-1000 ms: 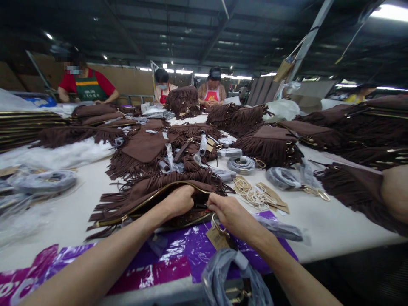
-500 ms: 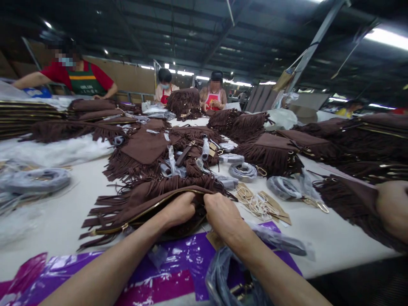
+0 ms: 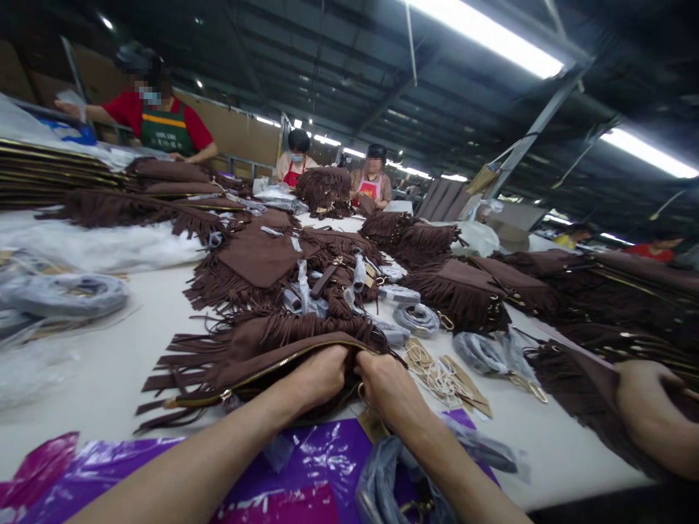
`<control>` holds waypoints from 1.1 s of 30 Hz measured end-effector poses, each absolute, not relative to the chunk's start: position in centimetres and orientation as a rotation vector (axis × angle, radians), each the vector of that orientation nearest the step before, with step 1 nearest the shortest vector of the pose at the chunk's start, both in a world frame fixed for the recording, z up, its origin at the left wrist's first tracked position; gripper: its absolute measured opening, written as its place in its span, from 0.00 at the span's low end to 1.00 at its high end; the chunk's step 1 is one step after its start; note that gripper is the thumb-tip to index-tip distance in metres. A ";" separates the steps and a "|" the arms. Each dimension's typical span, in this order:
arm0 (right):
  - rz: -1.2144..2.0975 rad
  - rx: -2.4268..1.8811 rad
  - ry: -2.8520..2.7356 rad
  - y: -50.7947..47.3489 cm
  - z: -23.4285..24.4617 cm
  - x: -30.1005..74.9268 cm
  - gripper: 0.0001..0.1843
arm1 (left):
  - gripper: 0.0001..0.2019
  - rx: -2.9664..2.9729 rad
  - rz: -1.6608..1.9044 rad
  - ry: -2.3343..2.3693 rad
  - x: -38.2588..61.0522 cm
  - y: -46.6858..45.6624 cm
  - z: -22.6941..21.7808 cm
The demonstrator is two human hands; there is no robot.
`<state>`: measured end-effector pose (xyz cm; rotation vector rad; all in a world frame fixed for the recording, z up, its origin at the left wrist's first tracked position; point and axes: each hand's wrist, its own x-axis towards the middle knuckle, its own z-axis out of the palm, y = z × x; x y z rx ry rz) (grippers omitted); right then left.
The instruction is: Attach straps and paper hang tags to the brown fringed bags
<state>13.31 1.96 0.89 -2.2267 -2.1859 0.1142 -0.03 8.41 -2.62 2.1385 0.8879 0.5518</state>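
A dark brown fringed bag (image 3: 262,348) lies in front of me, its gold zipper (image 3: 273,366) undone along the near side. My left hand (image 3: 323,375) reaches into the opening with curled fingers, and the fingertips are hidden inside. Close beside it, my right hand (image 3: 384,378) is closed on the bag's edge near the right end of the zipper. Below my hands lies a purple plastic bag (image 3: 317,455) with a magenta part. On it, under my right forearm, sits a coiled strap wrapped in clear film (image 3: 382,480).
Paper tags with white strings (image 3: 445,371) lie right of the bag, near a wrapped coiled strap (image 3: 480,353). More fringed bags (image 3: 256,255) are piled beyond. At the right, a co-worker's hand (image 3: 652,407) holds another fringed bag. Several people work across the table.
The view has tilted up slightly. Both my hands stay at the bag's opening, almost unmoved. The co-worker's hand at the right has come further into view.
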 end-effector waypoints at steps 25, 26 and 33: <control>0.885 -1.063 -1.230 0.9 -0.5 14.4 0.28 | 0.10 1.399 0.671 0.436 0.3 4.3 1.7; 0.899 -1.067 -1.209 1.1 -0.3 14.4 0.29 | 0.09 1.393 0.699 0.438 0.4 4.5 1.6; 0.714 -1.323 -1.087 0.1 0.4 16.3 0.28 | 0.08 1.355 0.714 0.529 0.3 4.8 1.7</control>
